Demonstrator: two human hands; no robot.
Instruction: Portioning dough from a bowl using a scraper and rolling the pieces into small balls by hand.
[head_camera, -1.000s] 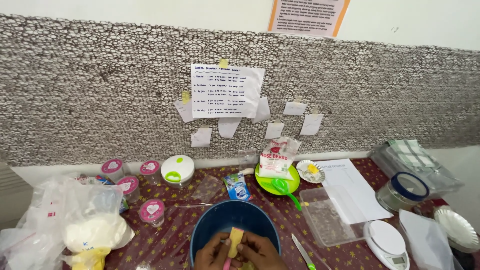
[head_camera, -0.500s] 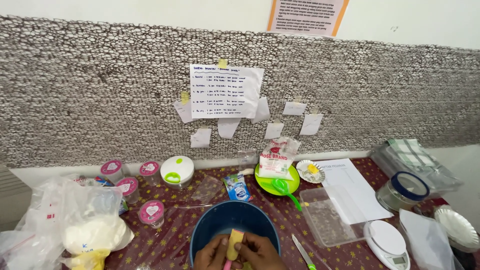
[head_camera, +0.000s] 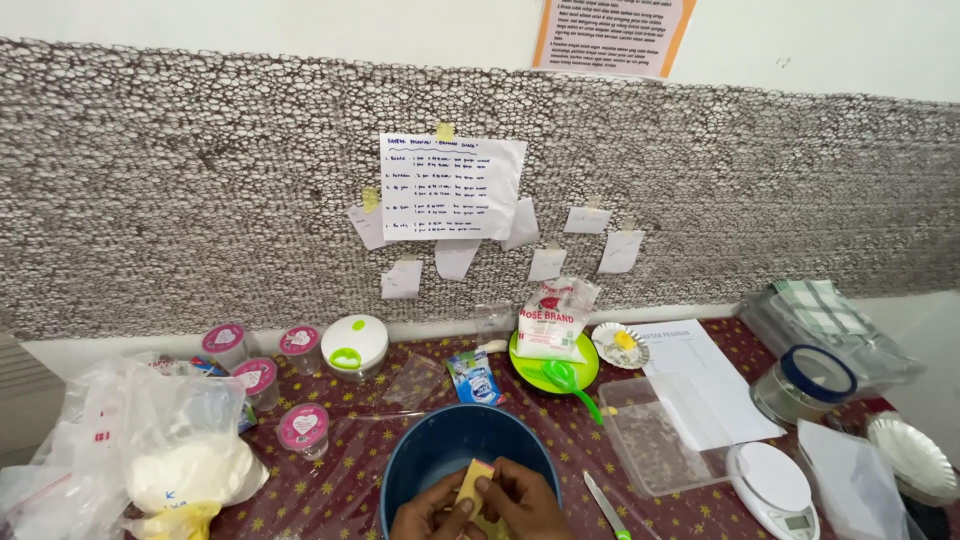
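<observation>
two hands working a soft yellow block over a blue bowl

a patterned dark-red tabletop (head_camera: 560, 440) is spreading below a grey netted wall, crowded with baking things. at the left, a clear plastic bag of white powder (head_camera: 185, 460) is slumping near the edge; at the right, a clear tray (head_camera: 655, 430) is sitting beside a white kitchen scale (head_camera: 775, 480) and a blue-lidded jar (head_camera: 805, 385). farther back, a green plate (head_camera: 575, 365) is carrying a white packet, and four pink-lidded cups (head_camera: 302, 424) are standing near a round white container with a green catch (head_camera: 354, 343).

nearest the camera, a blue bowl (head_camera: 440, 450) is sitting at the bottom of the view. above it, the left hand (head_camera: 432, 510) and the right hand (head_camera: 518, 505) are meeting around a pale yellow block (head_camera: 472, 483). both sets of fingers are curled in and closed on it, pinching it from either side, its upper end poking out between them and tilting over the bowl's hollow. how far it reaches down into the palms is hidden.

the block is looking small and light, and by its colour and blunt edges it is probably soft and greasy, likely to dent, smear or slide under a hard squeeze. a gentle pinch on its broad flat faces, near the lower half, is looking like the surest hold, with the bowl underneath to catch anything that slips.
</observation>
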